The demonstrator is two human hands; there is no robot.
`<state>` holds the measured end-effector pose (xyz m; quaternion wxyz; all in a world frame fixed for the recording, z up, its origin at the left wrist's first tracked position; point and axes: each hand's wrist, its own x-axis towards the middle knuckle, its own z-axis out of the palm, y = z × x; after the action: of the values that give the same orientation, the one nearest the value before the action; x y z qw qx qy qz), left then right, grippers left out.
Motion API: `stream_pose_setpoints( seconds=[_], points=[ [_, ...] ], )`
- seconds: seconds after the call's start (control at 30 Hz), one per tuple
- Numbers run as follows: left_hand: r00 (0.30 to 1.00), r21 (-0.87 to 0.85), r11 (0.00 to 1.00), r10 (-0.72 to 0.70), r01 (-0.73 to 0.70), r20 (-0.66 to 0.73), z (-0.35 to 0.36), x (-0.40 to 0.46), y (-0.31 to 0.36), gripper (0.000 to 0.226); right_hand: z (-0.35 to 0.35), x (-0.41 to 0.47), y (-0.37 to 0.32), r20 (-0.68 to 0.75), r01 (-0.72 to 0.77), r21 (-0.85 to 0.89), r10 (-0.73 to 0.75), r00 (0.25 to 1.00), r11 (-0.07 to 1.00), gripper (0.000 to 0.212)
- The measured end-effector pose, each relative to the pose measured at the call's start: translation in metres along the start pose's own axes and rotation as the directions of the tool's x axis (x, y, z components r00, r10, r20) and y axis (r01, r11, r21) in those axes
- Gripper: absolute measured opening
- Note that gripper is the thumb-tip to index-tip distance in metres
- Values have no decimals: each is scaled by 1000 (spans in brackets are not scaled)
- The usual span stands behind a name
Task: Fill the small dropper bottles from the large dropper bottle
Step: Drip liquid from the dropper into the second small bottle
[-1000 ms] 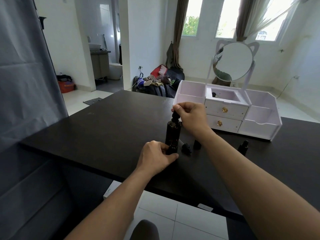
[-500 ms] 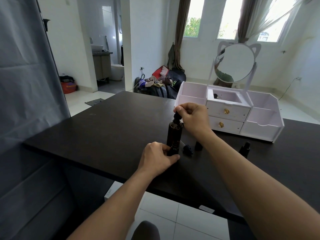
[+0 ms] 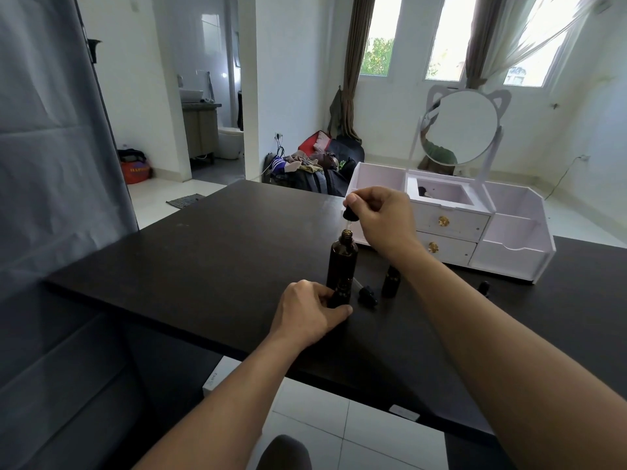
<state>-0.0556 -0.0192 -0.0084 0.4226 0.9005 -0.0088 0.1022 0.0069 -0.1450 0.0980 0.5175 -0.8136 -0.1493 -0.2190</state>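
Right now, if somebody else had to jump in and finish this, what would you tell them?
Right hand pinches the dropper cap, lifted just above the large dropper bottle, whose neck is open.
Left hand grips a small dropper bottle in front of the large one's base.
A loose dropper cap lies on the table; two more small bottles stand at and.
Done: large bottle opened.
Left: carry liquid into each small bottle, then cap them. Fill levels can't be seen.

dark table (image 3: 203, 259) | large dropper bottle (image 3: 342, 262), small bottles (three) (image 3: 391, 283), loose dropper cap (image 3: 368, 296), white organizer (image 3: 509, 245)
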Motion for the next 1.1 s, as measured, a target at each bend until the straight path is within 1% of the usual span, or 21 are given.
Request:
stream_pose_setpoints(
  seconds=[0.13,0.37,0.53,0.67,0.73,0.93,1.1],
  points=[
    [1000,30,999,14,-14,-3,0,-1,1,34,-10,7,-13,-35,34,16,-34,999,999,13],
    [1000,84,996,23,-24,12,0,2,1,37,-25,15,-34,-86,89,10,-88,992,996,17],
    [999,73,996,46,-47,13,0,2,0,35,-32,19,-44,-141,130,-3,-129,982,992,22],
    [998,62,996,65,-64,-1,0,1,-2,33,-38,16,-49,-160,136,5,-134,978,991,22],
    [997,61,995,73,-73,-4,1,1,-3,32,-39,11,-49,-142,128,5,-126,982,992,21],
    [998,63,996,62,-63,18,2,2,-4,33,-33,-15,-35,0,102,28,-102,995,994,13],
    [999,75,996,43,-44,25,2,4,-4,33,-26,-27,-24,41,100,20,-101,994,995,12]
  ],
)
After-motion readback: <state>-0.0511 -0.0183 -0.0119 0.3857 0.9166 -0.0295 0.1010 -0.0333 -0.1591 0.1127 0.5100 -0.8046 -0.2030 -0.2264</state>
